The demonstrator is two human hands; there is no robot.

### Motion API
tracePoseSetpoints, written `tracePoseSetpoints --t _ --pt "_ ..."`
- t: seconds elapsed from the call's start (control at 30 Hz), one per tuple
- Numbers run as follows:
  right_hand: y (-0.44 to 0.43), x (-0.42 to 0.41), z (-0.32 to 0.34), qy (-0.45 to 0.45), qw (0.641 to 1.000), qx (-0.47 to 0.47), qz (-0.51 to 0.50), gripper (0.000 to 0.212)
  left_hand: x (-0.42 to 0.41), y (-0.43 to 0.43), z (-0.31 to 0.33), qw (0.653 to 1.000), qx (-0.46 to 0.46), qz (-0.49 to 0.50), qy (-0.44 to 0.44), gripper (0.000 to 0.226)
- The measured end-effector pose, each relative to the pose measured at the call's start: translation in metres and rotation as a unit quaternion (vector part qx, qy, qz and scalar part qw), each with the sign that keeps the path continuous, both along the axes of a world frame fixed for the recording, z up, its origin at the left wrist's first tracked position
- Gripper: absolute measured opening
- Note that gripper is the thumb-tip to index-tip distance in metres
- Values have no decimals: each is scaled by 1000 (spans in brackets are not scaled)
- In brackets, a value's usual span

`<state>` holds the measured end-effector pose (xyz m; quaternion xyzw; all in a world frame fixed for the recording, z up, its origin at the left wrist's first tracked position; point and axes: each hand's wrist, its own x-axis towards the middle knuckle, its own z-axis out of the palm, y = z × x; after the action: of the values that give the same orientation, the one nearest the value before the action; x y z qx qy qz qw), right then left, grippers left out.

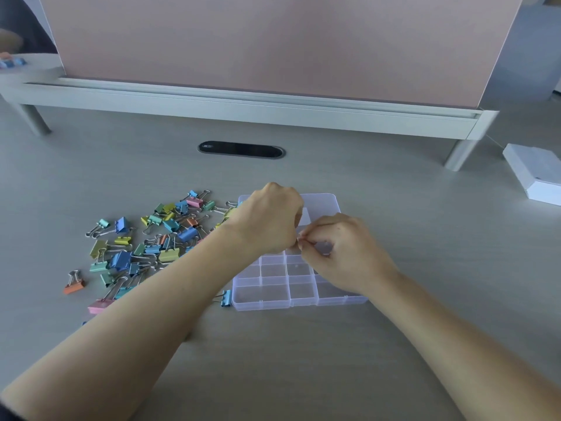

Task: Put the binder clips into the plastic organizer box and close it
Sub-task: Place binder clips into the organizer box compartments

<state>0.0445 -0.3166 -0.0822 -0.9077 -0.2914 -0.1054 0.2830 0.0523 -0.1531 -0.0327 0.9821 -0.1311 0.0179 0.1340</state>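
Both forearms reach in from the near edge and the hands meet, knuckles up and fingers curled, their fingertips touching. The left hand (270, 217) is bent down at the wrist and the right hand (344, 253) has its thumb and forefinger pressed together at a small pale glint. I cannot tell whether either hand holds anything there. Directly under them lies the clear plastic organizer box (273, 299), open on the pale grey worktop (303, 360). Its tray of square compartments is nearest the person and its flat transparent lid (326, 202) is laid back on the far side. The compartments that show hold nothing. Left of the box, partly under the left forearm, the pastel metal binder clips (170, 235) lie scattered in a loose heap of blue, green, yellow, pink and orange, wire handles pointing every way. One small blue clip (225, 299) lies just beside the tray's near left corner, and an orange clip (74, 284) sits apart at the heap's left edge. Farther back are a black oval cable port (241, 148), a grey raised rail (243, 107) carrying a pink partition panel (273, 41), and a white cardboard box (537, 174) at the right.
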Motion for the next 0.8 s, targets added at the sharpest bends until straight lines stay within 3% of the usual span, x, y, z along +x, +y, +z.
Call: tracePoseSetpoints --t 0.17,0.4,0.8 --pt "1 -6 0 4 998 52 -33 21 1 41 32 994 -17 -1 110 21" --pt "0 -6 4 46 996 76 -22 20 1 126 33 985 49 127 107 23" --pt "1 -4 2 42 996 73 -19 16 14 133 6 978 88 149 117 23"
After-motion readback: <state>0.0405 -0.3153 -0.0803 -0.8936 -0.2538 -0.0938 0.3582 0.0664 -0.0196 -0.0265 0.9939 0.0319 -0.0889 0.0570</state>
